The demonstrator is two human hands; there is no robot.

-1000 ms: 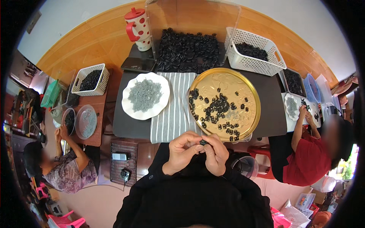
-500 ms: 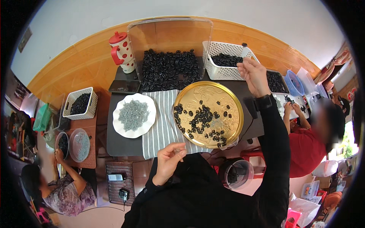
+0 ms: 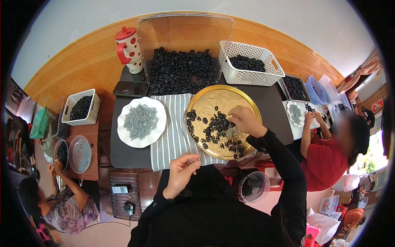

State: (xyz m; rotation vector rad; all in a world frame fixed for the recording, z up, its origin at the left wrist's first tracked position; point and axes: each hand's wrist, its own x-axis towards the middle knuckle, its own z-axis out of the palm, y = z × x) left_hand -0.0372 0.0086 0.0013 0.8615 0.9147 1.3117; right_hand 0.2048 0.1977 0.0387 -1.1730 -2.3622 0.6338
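My right hand (image 3: 245, 120) reaches over the round gold tray (image 3: 224, 96), its fingers bent together and pointing down among small black plastic parts (image 3: 214, 127). Any part between those fingertips is hidden. Under that hand lies a small heap of grey screw-like pieces (image 3: 233, 133). At the near edge of the striped cloth (image 3: 170, 136), my left hand (image 3: 183, 175) is closed, thumb against curled fingers; whatever it may hold is too small to make out. On a white scalloped plate (image 3: 121, 127) to the left is a pile of more grey pieces (image 3: 141, 120).
A clear bin (image 3: 185, 31) of black parts stands behind, with a white basket (image 3: 255, 77) of them to its right. A dotted tumbler (image 3: 131, 51) and a phone (image 3: 130, 88) are at back left. People work at either side, one in a red shirt (image 3: 331, 166).
My right hand has come down from beside the white basket to the gold tray. A black part seen in the air over that basket is gone from there. My left hand stays put.
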